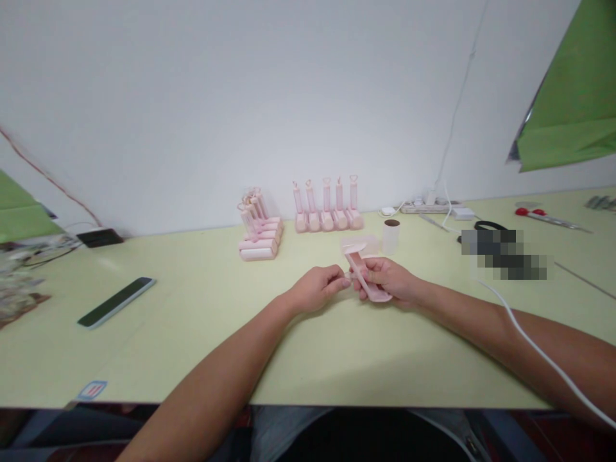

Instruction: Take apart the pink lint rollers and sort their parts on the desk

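Observation:
My right hand (389, 278) is closed around a pink plastic lint-roller handle (368, 282), which lies tilted just above the pale yellow table (192, 333). My left hand (320, 287) pinches something small at the handle's near end; I cannot make out what. Just behind the hands lie a translucent pink cover (359, 244) and an upright white paper roll (391, 236).
Assembled pink rollers stand in a row (327, 208) at the wall, with a stacked group (258, 231) to their left. A phone (116, 301) lies at left. A power strip (428, 206), scissors (546, 218) and a white cable (539, 346) are at right.

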The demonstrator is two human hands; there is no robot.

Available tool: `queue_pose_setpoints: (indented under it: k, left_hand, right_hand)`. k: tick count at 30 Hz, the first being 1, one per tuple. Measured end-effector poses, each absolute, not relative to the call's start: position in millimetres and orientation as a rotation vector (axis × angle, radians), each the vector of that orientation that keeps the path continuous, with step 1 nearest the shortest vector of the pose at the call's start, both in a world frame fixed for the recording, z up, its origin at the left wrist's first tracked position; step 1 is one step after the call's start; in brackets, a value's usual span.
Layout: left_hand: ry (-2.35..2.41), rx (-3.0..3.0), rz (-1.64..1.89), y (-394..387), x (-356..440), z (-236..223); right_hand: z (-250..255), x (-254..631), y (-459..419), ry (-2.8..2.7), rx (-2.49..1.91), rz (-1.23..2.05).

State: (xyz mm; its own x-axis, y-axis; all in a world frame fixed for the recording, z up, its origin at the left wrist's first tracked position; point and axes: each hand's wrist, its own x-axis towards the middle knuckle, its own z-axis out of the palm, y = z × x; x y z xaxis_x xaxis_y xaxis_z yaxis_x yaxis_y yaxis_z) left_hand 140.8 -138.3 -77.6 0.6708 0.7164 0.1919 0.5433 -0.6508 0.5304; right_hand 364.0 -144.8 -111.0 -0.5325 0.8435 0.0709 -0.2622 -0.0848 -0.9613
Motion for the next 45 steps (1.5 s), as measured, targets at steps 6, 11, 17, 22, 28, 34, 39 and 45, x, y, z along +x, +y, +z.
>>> queue_pose_setpoints:
  k: [6,11,17,22,28,34,39,45]
  left_hand:
    - [1.229,2.356,0.769,-122.2,131.5,-86.1]
    - [1.307,2.302,0.820,-117.1,127.4,-85.6]
    - [1.285,2.326,0.678,-120.3,129.3,-87.8]
    - [1.235,2.447,0.458,-126.3,131.6,-87.4]
    - [1.250,2.512,0.377,-129.2,132.0,-85.3]
    - [1.247,2.541,0.367,-130.6,132.4,-84.5]
    - [1.258,2.541,0.352,-131.2,132.9,-83.5]
    - [1.266,2.544,0.336,-130.8,132.6,-83.0]
  right_hand:
    - [-105.9,392.5,-117.9,-1.426,-1.142,1.081]
    - [-112.1,415.9,-103.7,-1.808,-1.381,0.384]
    - [-114.0,412.4,-96.7,-2.047,-1.275,-0.137]
    - [-113.6,394.4,-92.5,-2.115,-1.300,-0.172]
    - [-114.2,378.6,-87.7,-2.306,-1.307,0.034]
    - [-115.4,374.2,-93.3,-2.397,-1.303,0.025]
    - [-107.9,377.6,-92.5,-2.414,-1.328,-0.151]
    - [-100.1,373.9,-77.1,-2.382,-1.317,-0.393]
